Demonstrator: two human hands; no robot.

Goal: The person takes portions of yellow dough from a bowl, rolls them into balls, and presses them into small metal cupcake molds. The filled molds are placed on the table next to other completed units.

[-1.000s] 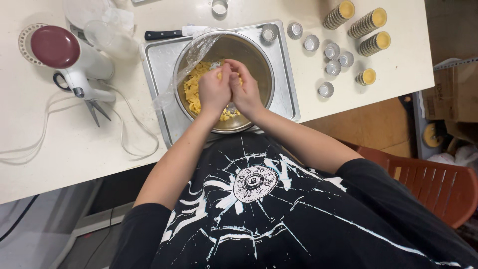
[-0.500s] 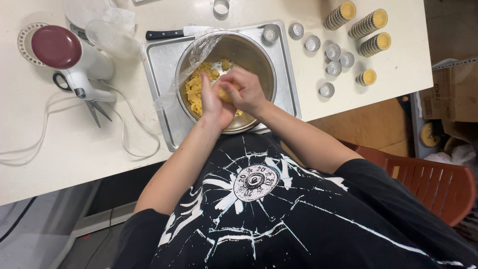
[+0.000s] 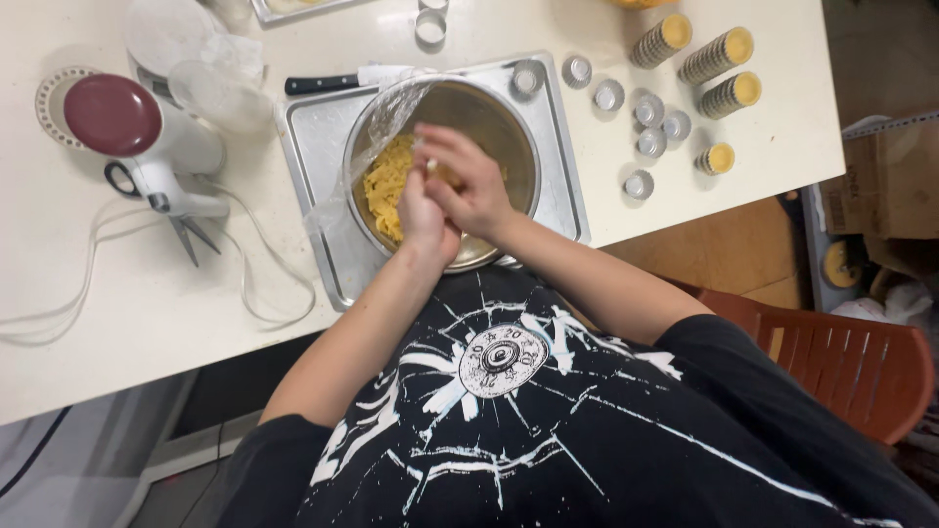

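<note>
A steel mixing bowl (image 3: pixel 509 127) stands on a metal tray (image 3: pixel 318 205) and holds crumbly yellow dough (image 3: pixel 386 186). Clear plastic film (image 3: pixel 386 112) hangs off the bowl's left rim. Both my hands are pressed together over the bowl. My left hand (image 3: pixel 423 210) lies palm against my right hand (image 3: pixel 465 176), and a small lump of dough shows between them. How tightly the fingers close on it is partly hidden.
A hand mixer (image 3: pixel 147 137) with its white cord lies left of the tray, scissors (image 3: pixel 191 235) beside it. A black-handled knife (image 3: pixel 337 81) rests at the tray's top. Small metal tart moulds (image 3: pixel 650 142) and stacked moulds (image 3: pixel 719 59) sit right. An orange chair (image 3: pixel 851 362) stands beside me.
My hands have stayed together over the bowl, shifting from fingers-up to a rolling press, right hand over left. The bowl and tray have not moved.
</note>
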